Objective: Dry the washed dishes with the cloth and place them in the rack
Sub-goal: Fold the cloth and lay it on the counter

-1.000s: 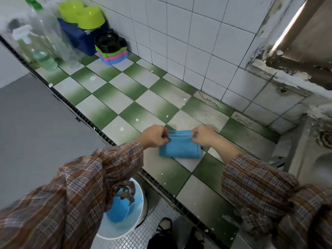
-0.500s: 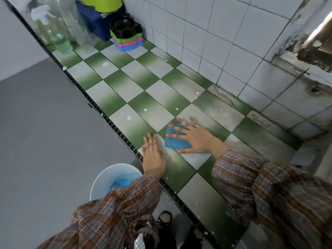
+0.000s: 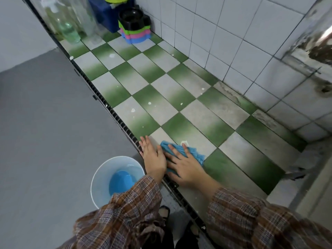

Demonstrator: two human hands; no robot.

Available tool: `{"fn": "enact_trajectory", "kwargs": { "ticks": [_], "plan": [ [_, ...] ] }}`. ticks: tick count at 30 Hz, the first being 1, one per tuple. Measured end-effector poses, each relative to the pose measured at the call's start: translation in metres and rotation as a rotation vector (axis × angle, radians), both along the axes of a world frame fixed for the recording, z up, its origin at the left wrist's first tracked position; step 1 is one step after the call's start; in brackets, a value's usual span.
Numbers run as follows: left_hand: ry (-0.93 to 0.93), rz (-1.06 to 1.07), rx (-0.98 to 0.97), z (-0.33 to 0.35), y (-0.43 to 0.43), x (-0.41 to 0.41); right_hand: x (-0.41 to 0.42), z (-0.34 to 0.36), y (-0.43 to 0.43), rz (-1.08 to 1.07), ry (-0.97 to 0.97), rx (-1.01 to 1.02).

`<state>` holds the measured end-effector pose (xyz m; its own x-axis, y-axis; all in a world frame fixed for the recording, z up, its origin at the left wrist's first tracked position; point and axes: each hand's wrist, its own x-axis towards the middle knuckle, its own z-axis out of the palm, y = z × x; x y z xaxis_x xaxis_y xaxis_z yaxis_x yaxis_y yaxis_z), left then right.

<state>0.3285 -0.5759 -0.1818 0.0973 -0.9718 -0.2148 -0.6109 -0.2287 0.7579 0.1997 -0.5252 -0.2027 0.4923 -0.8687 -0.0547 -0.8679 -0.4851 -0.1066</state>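
Both hands flat on checkered counter (image 3: 161,97), right hand (image 3: 185,166) atop blue cloth (image 3: 195,152), left hand (image 3: 154,157) beside.

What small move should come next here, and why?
Probably curl the right hand round the crumpled blue cloth and lift it: it is only pressed flat onto the green-and-white tiled counter, the left hand lies flat beside it, and neither holds a dish.

Countertop (image 3: 161,81) in green-and-white checkered tiles, dotted with white specks, grout dark. Black ribbed strip (image 3: 100,97) along front edge. Back wall (image 3: 224,33) in white square tiles, grimy where it meets countertop. Far right, stained patch (image 3: 309,44), surface flaking. Floor (image 3: 45,123) below plain grey, matt. Pale side wall (image 3: 21,29) upper left. Light soft, even, no hard shadows.
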Motion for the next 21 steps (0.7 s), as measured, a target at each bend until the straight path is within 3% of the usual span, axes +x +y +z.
{"fn": "enact_trajectory", "kwargs": {
  "ticks": [4, 8, 14, 21],
  "plan": [
    [-0.042, -0.049, -0.007, -0.004, 0.020, -0.004, -0.037, 0.003, -0.010, -0.131, 0.016, 0.049],
    [-0.333, -0.182, 0.125, -0.007, 0.025, -0.015, -0.107, 0.012, -0.018, -0.476, 0.052, 0.104],
    [-0.430, -0.224, 0.186, -0.006, 0.021, -0.020, -0.197, 0.022, -0.014, -1.067, 0.033, 0.185],
    [-0.432, -0.253, 0.140, -0.006, 0.024, -0.017, -0.135, 0.025, 0.011, -1.175, -0.026, 0.232]
  ]
}}
